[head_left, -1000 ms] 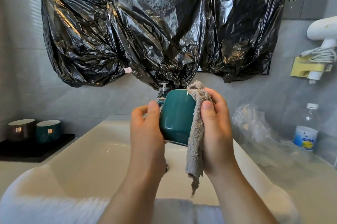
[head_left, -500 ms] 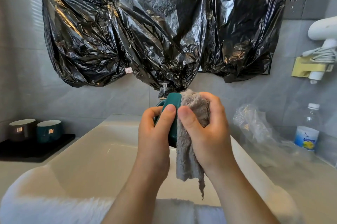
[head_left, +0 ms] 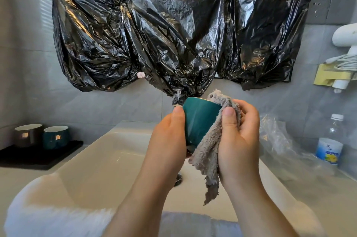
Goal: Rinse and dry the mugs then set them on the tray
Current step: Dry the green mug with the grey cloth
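Note:
I hold a teal mug point(head_left: 199, 119) above the white sink point(head_left: 108, 165), its rim tilted up and away. My left hand point(head_left: 168, 140) grips the mug from its left side. My right hand point(head_left: 237, 140) holds a grey cloth point(head_left: 210, 151) against the mug's right wall, thumb on top; the cloth's top goes over the rim and its tail hangs down. At the far left a black tray point(head_left: 38, 154) carries a dark brown mug point(head_left: 27, 134) and a second teal mug point(head_left: 56, 136), both upright.
Black plastic sheeting point(head_left: 173, 30) covers the wall and the tap behind the mug. On the counter to the right lie a crumpled clear bag point(head_left: 274, 136) and a water bottle point(head_left: 329, 140). A white hair dryer point(head_left: 345, 43) hangs on the right wall.
The mug has turned in my hands, and more of its teal wall shows now. My right hand with the cloth has slid down the mug's right side.

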Demonstrator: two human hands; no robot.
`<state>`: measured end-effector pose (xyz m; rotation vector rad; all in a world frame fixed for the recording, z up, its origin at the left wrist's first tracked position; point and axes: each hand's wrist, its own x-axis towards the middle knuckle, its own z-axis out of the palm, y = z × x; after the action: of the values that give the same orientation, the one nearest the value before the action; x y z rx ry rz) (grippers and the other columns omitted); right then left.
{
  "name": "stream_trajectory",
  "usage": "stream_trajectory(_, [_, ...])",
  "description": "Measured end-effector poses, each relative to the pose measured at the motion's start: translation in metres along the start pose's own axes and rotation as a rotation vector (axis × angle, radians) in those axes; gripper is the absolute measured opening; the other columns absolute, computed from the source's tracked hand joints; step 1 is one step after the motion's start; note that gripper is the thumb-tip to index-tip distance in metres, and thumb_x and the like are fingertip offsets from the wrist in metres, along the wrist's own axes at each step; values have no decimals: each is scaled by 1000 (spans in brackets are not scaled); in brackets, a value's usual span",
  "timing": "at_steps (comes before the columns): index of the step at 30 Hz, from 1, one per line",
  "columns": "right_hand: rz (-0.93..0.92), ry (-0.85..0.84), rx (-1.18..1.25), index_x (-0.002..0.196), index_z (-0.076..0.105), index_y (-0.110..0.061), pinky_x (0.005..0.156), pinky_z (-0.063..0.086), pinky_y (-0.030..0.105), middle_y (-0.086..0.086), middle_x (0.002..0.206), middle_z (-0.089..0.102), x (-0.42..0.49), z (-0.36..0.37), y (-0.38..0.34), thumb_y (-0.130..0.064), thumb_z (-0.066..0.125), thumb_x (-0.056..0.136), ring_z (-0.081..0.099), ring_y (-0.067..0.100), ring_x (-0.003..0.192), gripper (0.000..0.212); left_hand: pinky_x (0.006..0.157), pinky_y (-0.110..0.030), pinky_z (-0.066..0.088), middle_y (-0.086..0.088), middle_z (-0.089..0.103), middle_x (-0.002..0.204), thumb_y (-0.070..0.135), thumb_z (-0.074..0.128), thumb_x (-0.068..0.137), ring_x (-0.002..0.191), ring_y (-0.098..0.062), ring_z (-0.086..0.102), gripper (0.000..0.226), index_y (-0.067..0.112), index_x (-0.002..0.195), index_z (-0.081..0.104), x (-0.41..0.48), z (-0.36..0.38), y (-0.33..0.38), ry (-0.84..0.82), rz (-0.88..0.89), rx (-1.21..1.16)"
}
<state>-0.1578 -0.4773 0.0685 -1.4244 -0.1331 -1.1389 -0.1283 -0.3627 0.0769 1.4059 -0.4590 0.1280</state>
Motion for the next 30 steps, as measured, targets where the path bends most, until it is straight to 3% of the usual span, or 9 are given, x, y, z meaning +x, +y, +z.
stream_trajectory(5, [-25,-48,-54,93,68,-36,73,53,28,-16,86,71,5,-2,-4,-40,48,96,63,2,80,20,61,-27,56,-4,78,91,65,67,69,74,-16,72,64,15,110,70,-3,-10,-5,-233,-37,-115])
stream_trajectory(10, [36,-88,74,92,71,-43,77,53,35,-12,92,74,7,-2,-5,-27,44,106,67,8,87,34,56,-32,59,-6,77,84,50,74,57,66,-18,72,41,20,83,83,-4,-11,-4,-318,-172,-378])
stream_trajectory(12, [21,-155,88,108,68,-45,88,53,38,-10,113,70,1,3,-3,-37,45,104,66,8,103,25,64,-34,59,-8,77,87,47,77,54,72,-20,73,36,22,80,83,-4,-8,-5,-308,-172,-504])
stream_trajectory(15, [-60,-266,-120,130,43,-58,105,37,15,-18,145,41,-10,10,-1,-65,39,84,44,-10,129,47,84,-40,58,-15,76,97,50,76,62,86,-27,73,47,14,92,82,-5,-4,-2,-249,-189,-610])
stream_trajectory(19, [-73,-217,-200,125,44,-56,92,33,-4,-17,137,44,-10,7,-7,-64,44,83,42,-23,116,42,104,-56,47,-31,64,125,52,77,69,116,-42,64,72,4,123,67,-5,-3,-7,-211,-170,-535])
stream_trajectory(21, [-58,-142,-154,109,56,-54,95,40,3,-15,128,51,-5,5,-9,-57,46,86,49,-23,106,25,94,-49,55,-25,71,114,45,76,71,103,-34,70,51,10,108,77,-4,-3,-9,-254,-174,-533])
stream_trajectory(24, [-17,-94,-50,101,67,-49,99,51,44,0,118,61,1,1,-5,-62,47,83,63,6,106,30,57,-32,59,-10,77,89,52,70,63,71,-21,72,43,18,87,81,-4,-7,-10,-274,-183,-487])
stream_trajectory(26, [12,-74,-9,103,67,-46,97,51,55,8,117,63,4,-1,-3,-63,46,81,64,21,107,34,59,-32,56,-6,78,89,63,58,66,72,-20,72,53,22,93,79,-1,-11,-12,-264,-170,-356])
stream_trajectory(30, [5,-32,-94,106,67,-38,97,51,50,4,116,65,7,-2,1,-55,47,86,64,16,105,33,67,-34,55,-8,78,96,58,42,95,77,-16,71,52,20,106,76,1,-10,-10,-195,-105,-83])
